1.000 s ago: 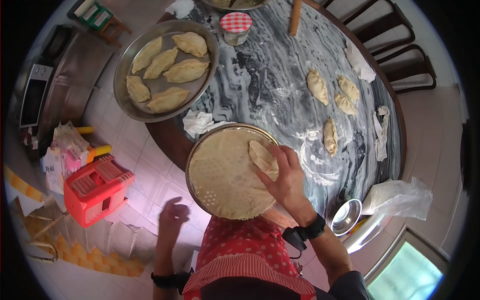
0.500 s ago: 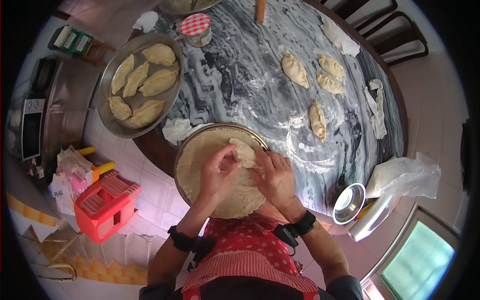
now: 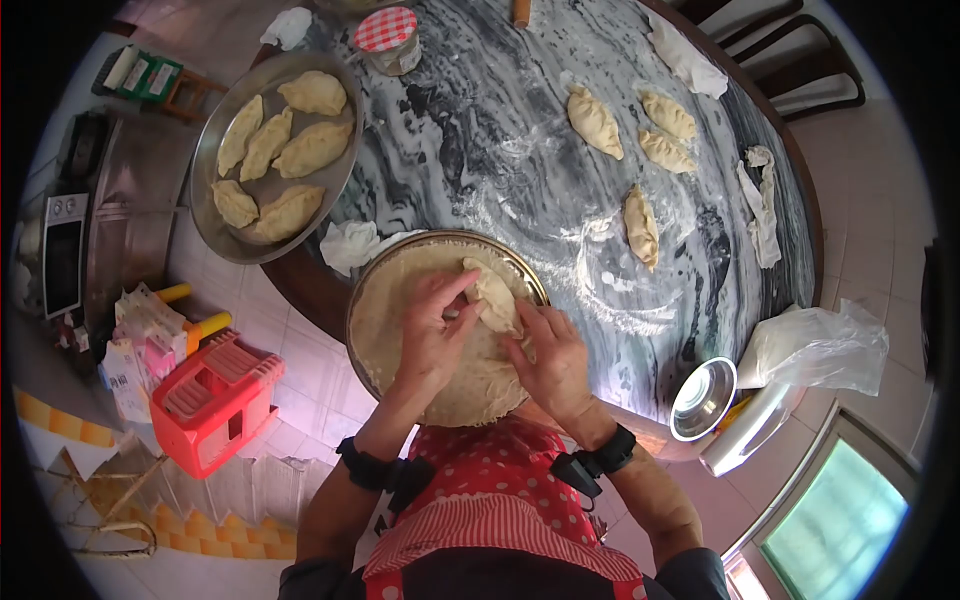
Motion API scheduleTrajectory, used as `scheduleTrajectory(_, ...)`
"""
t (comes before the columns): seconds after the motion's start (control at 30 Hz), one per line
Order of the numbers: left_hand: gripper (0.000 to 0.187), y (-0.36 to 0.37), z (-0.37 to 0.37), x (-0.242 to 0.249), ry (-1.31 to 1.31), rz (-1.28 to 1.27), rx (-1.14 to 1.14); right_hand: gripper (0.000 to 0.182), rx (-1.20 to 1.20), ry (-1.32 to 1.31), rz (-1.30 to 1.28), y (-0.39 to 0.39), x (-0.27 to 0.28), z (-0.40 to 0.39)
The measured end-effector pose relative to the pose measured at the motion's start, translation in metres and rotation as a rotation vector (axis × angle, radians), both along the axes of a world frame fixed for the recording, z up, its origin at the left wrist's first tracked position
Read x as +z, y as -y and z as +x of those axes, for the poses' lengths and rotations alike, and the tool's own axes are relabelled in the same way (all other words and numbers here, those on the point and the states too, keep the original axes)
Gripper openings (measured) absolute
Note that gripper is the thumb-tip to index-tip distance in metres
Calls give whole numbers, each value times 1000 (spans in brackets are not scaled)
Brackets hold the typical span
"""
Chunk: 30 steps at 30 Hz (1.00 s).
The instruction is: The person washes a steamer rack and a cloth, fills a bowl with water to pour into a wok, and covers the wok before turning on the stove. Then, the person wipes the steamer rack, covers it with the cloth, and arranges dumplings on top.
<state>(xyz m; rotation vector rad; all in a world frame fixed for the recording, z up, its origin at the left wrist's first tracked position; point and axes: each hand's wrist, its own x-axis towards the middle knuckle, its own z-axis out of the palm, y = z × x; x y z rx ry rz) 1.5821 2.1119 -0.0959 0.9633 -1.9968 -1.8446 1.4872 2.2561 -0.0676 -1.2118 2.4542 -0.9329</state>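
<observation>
A pale, folded dumpling (image 3: 492, 296) is held between my two hands, above a round pan (image 3: 372, 388) with a floury, doughy surface. The fingers of my left hand (image 3: 436, 325) pinch its upper left side. At its lower right end, my right hand (image 3: 550, 360) closes thumb and fingertips on the edge. Several finished dumplings lie on the floured marble table to the right, among them a single dumpling (image 3: 641, 228) nearest my hands. More dumplings sit in a metal basin (image 3: 199, 190) at the left.
Near the basin stands a jar with a checked lid (image 3: 386, 40). A crumpled white cloth (image 3: 350, 247) lies beside the pan. Along the right edge are a steel bowl (image 3: 703, 399), a plastic bag (image 3: 815, 345) and a cloth strip (image 3: 760, 208). A red plastic stool (image 3: 215, 405) stands on the floor.
The view has shifted slightly, moving the table items a little upward. Both hands stay on the dumpling, whose body now shows more between the fingers.
</observation>
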Motion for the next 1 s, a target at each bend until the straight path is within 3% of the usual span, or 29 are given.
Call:
scheduleTrajectory(0.1,45,-3,-3,11,-26,-111,12,45,1,-21,-52,-2,2,0)
scheduleTrajectory(0.33,44,-8,-10,9,-33,-103,77,46,38,-53,-3,1,0,3)
scheduleTrajectory(0.5,46,-10,-10,8,9,-277,84,46,-15,-76,-16,0,6,0)
scheduleTrajectory(0.57,48,-8,-6,7,-25,-301,64,44,105,-36,-18,-2,6,-7)
scheduleTrajectory(0.63,50,-4,-2,11,-47,-290,69,43,55,-4,-46,-3,15,-22)
scheduleTrajectory(0.77,44,2,-3,44,43,-43,146,48,-355,-141,-90,-19,25,-98)
scheduleTrajectory(0.87,40,4,-21,58,31,14,101,56,-420,-288,44,-27,9,-140)
scheduleTrajectory(1.0,37,-9,-47,73,-8,129,14,60,-408,-233,155,-17,-4,-150)
